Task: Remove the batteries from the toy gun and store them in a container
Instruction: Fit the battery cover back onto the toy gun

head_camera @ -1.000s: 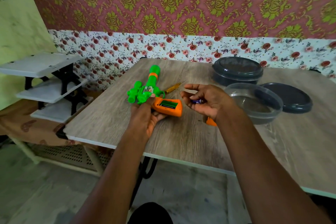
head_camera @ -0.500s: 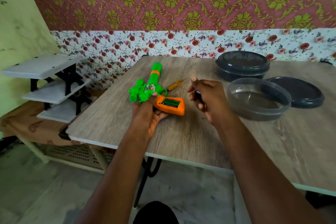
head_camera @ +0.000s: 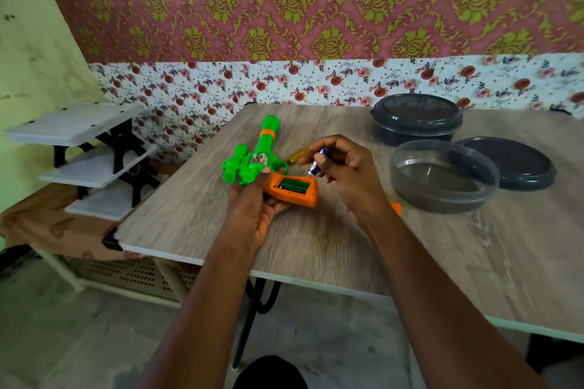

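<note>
**One battery out, pinched beside the open grip**

Your right hand (head_camera: 347,174) pinches a blue-and-white battery (head_camera: 313,169) between thumb and curled forefinger. It sits just above the open orange grip of the toy gun (head_camera: 264,155). Your thumb covers the battery's middle, so only its two ends show.

Your left hand (head_camera: 252,208) grips the green toy gun from below, thumb on the body. Its fingers wrap under the orange grip, mostly out of sight.

In the battery compartment (head_camera: 295,185), just below your right fingertips, lies a dark shape. It looks like a second battery, though blur leaves that unsure.

A yellow screwdriver (head_camera: 297,156) peeps out just left of your right fingertips, with the rest of it hidden behind them. An orange piece (head_camera: 395,208) shows at the outer side of your right wrist, largely covered by it.

To the right of your right fingers, near but apart, the open clear container (head_camera: 442,199) stands on the table (head_camera: 316,246). Its dark lid (head_camera: 512,164) lies just beyond it, and a closed dark container (head_camera: 417,120) stands behind both. Nothing lies between the pinched battery and the open container's rim.

Well to the left of your left fingers, off the table, stands a white shelf (head_camera: 94,151), its left end cut off by the frame.
</note>
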The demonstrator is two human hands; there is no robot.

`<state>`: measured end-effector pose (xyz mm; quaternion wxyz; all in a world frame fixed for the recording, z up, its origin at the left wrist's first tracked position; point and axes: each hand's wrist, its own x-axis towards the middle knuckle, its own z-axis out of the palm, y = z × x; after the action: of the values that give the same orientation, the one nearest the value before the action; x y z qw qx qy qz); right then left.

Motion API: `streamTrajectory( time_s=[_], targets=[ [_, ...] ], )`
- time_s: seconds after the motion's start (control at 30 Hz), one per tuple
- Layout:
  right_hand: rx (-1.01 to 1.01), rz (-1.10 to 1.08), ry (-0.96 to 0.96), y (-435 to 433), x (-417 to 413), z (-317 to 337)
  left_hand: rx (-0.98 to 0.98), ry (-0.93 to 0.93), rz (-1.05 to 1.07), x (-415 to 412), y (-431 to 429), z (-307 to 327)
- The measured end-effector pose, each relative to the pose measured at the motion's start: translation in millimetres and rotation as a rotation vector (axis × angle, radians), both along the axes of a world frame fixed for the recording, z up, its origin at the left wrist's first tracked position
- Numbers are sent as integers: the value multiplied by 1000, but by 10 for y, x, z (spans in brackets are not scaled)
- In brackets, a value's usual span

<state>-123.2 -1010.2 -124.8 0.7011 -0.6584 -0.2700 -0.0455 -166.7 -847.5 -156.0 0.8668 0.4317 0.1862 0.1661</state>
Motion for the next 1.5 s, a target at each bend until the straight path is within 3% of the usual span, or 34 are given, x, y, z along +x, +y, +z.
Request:
streamTrajectory(
  time_s=[0.17, 0.27, 0.53, 0.77, 0.97, 1.17, 1.5],
  targets=[
    [-44, -83, -109, 52, 29, -90, 1, 2, 5, -8, -5, 6],
    [-180, -175, -196, 84, 31, -140, 10, -2, -9, -15, -7, 6],
    [-228, -312, -228, 90, 34, -180, 14, 16, -4, -18, -15, 14],
    [-311, -286, -238, 147, 12, -147, 46, 3, 3, -2, -23, -8],
    [-351, -253, -395, 175, 31, -203, 61, -1, -3, 19, -9, -49],
    [-308, -238, -391, 167, 35, -185, 82, -4, 18, 29, -15, -67],
    [-423, -244, -513, 195, 81, -258, 91, -24, 18, 24, -26, -66]
  ],
)
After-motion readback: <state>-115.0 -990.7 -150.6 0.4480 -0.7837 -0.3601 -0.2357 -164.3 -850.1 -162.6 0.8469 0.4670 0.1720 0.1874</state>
